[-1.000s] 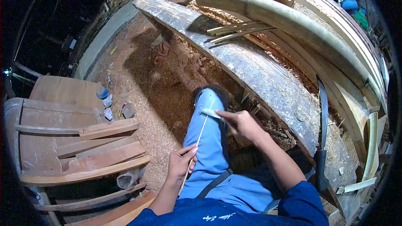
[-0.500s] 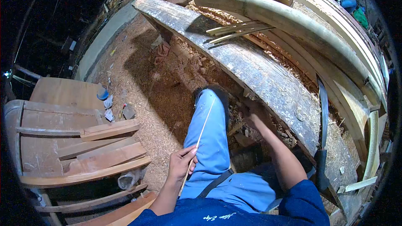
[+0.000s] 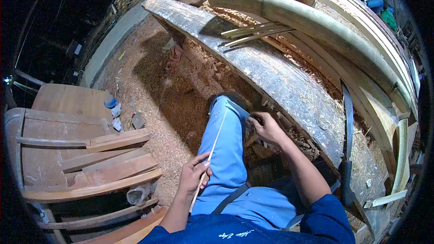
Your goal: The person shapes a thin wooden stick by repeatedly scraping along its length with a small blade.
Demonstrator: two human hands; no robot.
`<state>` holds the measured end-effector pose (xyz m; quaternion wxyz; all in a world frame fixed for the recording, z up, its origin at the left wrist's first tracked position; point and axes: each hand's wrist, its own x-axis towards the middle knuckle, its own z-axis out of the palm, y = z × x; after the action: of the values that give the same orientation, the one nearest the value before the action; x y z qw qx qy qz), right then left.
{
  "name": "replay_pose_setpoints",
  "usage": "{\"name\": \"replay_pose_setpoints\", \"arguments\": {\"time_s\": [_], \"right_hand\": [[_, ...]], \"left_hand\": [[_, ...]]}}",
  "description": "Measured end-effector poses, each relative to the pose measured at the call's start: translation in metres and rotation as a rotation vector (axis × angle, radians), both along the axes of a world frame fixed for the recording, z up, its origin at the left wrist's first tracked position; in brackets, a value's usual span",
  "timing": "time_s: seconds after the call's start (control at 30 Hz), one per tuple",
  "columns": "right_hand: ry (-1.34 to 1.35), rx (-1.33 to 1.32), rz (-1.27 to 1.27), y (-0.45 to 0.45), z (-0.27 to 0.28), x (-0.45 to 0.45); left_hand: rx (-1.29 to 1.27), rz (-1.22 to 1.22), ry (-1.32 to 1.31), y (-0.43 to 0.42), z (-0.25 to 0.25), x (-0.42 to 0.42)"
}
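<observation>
A thin bamboo strip (image 3: 216,139) slants along my raised blue-trousered leg, its far end near the knee. My left hand (image 3: 194,175) grips it lower down, between thumb and fingers. At the right side of the knee, my right hand (image 3: 270,129) is closed on what looks like a knife (image 3: 238,110). Its narrow blade lies across the knee by the strip's far end; its handle is mostly hidden in the fingers. Several split bamboo strips (image 3: 257,32) lie on the worn plank bench (image 3: 275,79) ahead.
A machete (image 3: 347,126) with a dark handle rests on the bench at right. Behind it runs a thick bamboo pole (image 3: 307,18). At left are a wooden frame (image 3: 54,142) and loose boards (image 3: 113,171). Sawdust (image 3: 158,122) covers the ground. Another person (image 3: 373,0) is at top right.
My right hand has come up from the shadow under the bench edge to the knee, bringing the blade across it. My left hand and the strip have shifted slightly left.
</observation>
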<state>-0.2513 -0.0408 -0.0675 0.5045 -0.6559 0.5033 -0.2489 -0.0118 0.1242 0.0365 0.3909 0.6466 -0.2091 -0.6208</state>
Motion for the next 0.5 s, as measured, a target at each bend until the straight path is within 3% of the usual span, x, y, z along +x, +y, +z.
{"name": "replay_pose_setpoints", "arguments": {"time_s": [0.07, 0.13, 0.23, 0.5], "right_hand": [[0.023, -0.002, 0.023, -0.001, -0.006, 0.001], [-0.145, -0.177, 0.049, -0.003, -0.004, 0.003], [-0.344, -0.171, 0.085, -0.002, 0.025, 0.006], [-0.294, -0.168, 0.16, -0.002, 0.024, 0.003]], "left_hand": [[-0.006, -0.01, -0.012, 0.0, 0.001, 0.0], [-0.012, -0.021, -0.025, 0.001, 0.001, 0.001], [-0.016, -0.046, -0.021, 0.002, -0.003, 0.004], [0.012, -0.103, -0.04, 0.001, -0.003, 0.006]]}}
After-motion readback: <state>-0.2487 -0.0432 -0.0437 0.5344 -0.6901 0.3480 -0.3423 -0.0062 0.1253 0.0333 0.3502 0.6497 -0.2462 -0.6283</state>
